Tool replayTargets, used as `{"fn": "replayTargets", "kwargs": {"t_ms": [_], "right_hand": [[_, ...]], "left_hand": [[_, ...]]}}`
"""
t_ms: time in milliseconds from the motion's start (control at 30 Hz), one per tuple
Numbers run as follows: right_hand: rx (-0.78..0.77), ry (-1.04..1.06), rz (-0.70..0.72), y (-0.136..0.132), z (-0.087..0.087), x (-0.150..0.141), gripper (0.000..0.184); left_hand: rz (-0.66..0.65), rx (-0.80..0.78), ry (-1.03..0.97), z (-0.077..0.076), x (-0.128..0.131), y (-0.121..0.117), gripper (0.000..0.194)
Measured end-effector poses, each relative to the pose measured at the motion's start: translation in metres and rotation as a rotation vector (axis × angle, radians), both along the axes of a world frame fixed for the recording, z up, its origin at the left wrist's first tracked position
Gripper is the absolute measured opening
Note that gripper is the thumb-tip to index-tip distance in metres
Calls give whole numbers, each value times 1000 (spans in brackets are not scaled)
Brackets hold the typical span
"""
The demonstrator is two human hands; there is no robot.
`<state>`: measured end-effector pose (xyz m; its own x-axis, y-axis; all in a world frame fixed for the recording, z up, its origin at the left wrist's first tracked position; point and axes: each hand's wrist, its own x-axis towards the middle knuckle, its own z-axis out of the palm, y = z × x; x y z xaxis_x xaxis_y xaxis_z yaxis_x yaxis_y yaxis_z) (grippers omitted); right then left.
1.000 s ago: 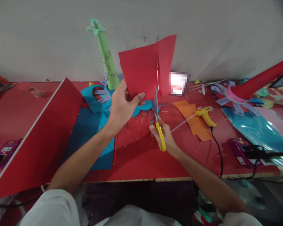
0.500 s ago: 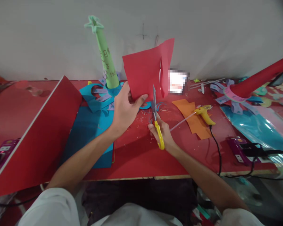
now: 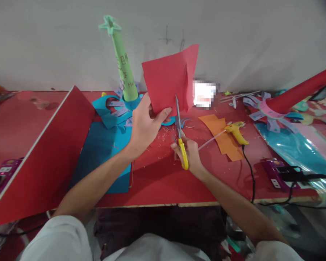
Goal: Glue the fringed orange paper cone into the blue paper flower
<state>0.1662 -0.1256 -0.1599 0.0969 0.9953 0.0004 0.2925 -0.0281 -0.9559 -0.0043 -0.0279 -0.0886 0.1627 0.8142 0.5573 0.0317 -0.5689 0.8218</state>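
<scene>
My left hand [image 3: 149,121] pinches a piece of red paper [image 3: 165,83] by its lower left corner, thumb in front, and keeps it raised above the table. A long slit runs down near the paper's right side, and the strip beyond it bends away. In my right hand [image 3: 191,152] is a pair of scissors [image 3: 178,123] with yellow handles, pointing up. Their blades overlap the lower part of the paper in view; whether they grip its edge I cannot tell. Below lie curled blue paper strips [image 3: 170,121] and tiny scraps.
A red board [image 3: 51,152] stands tilted at left, beside blue sheets [image 3: 105,156]. Behind rises a green paper cone [image 3: 125,69] with a star top. At right are orange paper [image 3: 220,134], a yellow glue gun [image 3: 236,132] with its cord, a purple power socket [image 3: 277,174] and a red cone [image 3: 301,88].
The slit in the red paper looks narrower, with the right strip drawn closer to the sheet. Both hands hold nearly the same position; the scissors have risen very slightly.
</scene>
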Motion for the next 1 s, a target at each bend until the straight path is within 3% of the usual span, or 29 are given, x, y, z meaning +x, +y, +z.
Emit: {"fn": "replayTargets", "kwargs": {"t_ms": [167, 400, 700, 1000], "right_hand": [[-21, 93, -11, 0, -5, -1, 65], [-12, 111, 36, -2, -2, -1, 72], [86, 141, 54, 4, -9, -3, 79], [104, 17, 32, 2, -5, 4, 75]], "left_hand": [[37, 9, -35, 6, 3, -5, 55], [28, 32, -73, 16, -1, -5, 45], [11, -14, -36, 14, -2, -4, 33], [-19, -58, 59, 12, 3, -13, 26]]}}
